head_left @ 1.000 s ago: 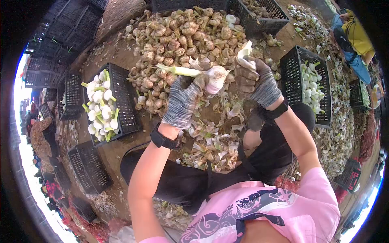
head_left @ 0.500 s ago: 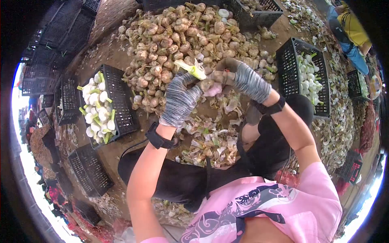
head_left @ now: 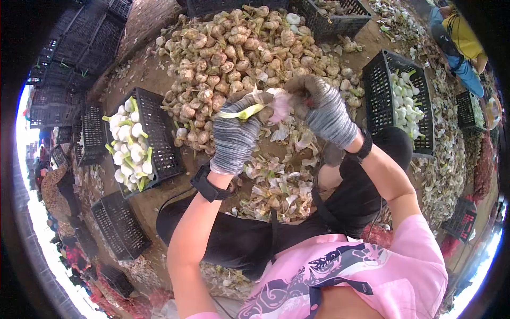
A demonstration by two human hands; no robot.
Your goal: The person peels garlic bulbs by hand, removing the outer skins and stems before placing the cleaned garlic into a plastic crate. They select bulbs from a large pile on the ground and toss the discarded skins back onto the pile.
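In my gloved left hand (head_left: 236, 127) is a garlic bulb (head_left: 278, 105), gripped by its pale green stem (head_left: 245, 112). The bulb points right, its pinkish skin blurred. Just right of it, my gloved right hand (head_left: 321, 109) curls its fingers; a small red spot shows at the fingertips, and I cannot tell what they hold. Both gloves are grey with dark, soiled fingers. Beyond them spreads a heap of unpeeled garlic (head_left: 239, 53). Below lie loose garlic skins (head_left: 276, 186) between my legs.
A black crate of peeled garlic (head_left: 159, 133) stands left, another crate (head_left: 377, 90) right. More crates are at the back (head_left: 332, 24) and lower left (head_left: 121, 226). A person in yellow and blue (head_left: 462, 48) is at the upper right. Skins (head_left: 446, 154) litter the right-hand ground.
My right hand has drawn slightly away to the right from the bulb. The left hand has turned, so the stem now points left and the pinkish bulb shows between the hands.
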